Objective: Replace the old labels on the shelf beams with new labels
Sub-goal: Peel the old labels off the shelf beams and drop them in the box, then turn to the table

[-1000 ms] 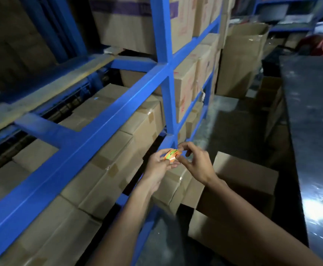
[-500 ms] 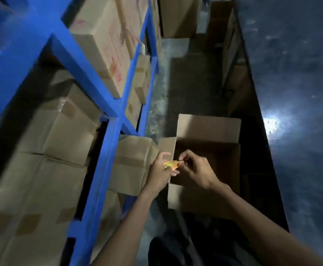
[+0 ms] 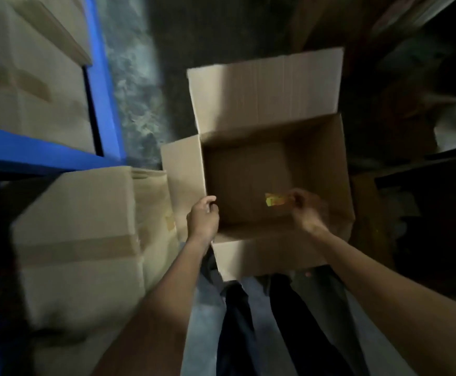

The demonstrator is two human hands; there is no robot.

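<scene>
A small orange and yellow-green label [image 3: 274, 199] is pinched in the fingertips of my right hand [image 3: 307, 210], which hovers over the inside of an open cardboard box [image 3: 262, 256] on the floor. My left hand [image 3: 203, 217] sits at the box's left rim, fingers loosely curled and holding nothing. The box looks bare inside. A blue shelf beam [image 3: 31, 151] and blue upright [image 3: 103, 77] stand at the left.
Taped cardboard boxes [image 3: 77, 240] fill the shelf at the left, one right beside the open box. Grey concrete floor [image 3: 137, 90] runs between the shelf and the box. My dark trouser legs [image 3: 237, 329] are below. Dark clutter lies at the right.
My view swung down from the shelf to the floor box. The hands, together on the label before, have parted: the right carried the label over the box, the left let go.
</scene>
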